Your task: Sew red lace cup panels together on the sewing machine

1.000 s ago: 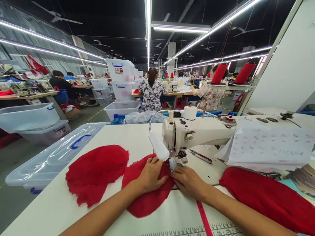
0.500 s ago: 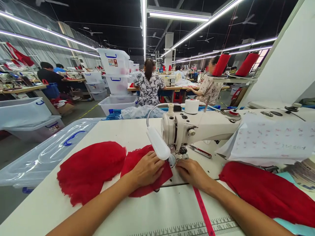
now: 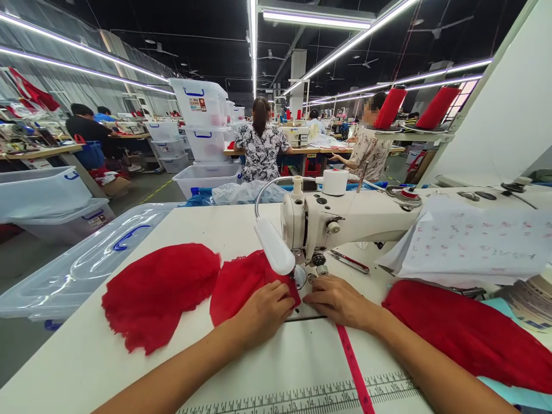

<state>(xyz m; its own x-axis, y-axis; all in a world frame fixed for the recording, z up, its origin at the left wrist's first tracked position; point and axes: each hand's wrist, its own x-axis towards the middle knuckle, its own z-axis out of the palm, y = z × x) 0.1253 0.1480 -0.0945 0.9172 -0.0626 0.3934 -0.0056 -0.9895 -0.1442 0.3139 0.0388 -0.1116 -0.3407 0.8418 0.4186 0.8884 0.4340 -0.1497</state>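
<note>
A piece of red fabric (image 3: pixel 239 282) lies on the sewing machine bed, its right end near the needle area. My left hand (image 3: pixel 268 313) is closed at the fabric's front edge, fingers bent and pressed onto it. Just right of the presser foot area, my right hand (image 3: pixel 338 300) is closed with its fingertips low over the bed; what they hold, if anything, is hidden. From beneath that hand a narrow red strip (image 3: pixel 354 368) runs to the table's front. The white sewing machine (image 3: pixel 345 221) stands behind both hands, and its lamp (image 3: pixel 275 247) hides part of the needle area.
Another red fabric piece (image 3: pixel 161 293) lies at left, and a red bundle (image 3: pixel 466 330) at right. Tweezers (image 3: pixel 351 262) rest behind my right hand. Printed paper (image 3: pixel 474 241) hangs at the machine's right. A clear lidded bin (image 3: pixel 99 259) borders the table. Other people sit farther back.
My left hand has slid toward the front edge of the fabric, and its fingers are more bent. My right hand has shifted slightly, its fingertips closer to the fabric's right end.
</note>
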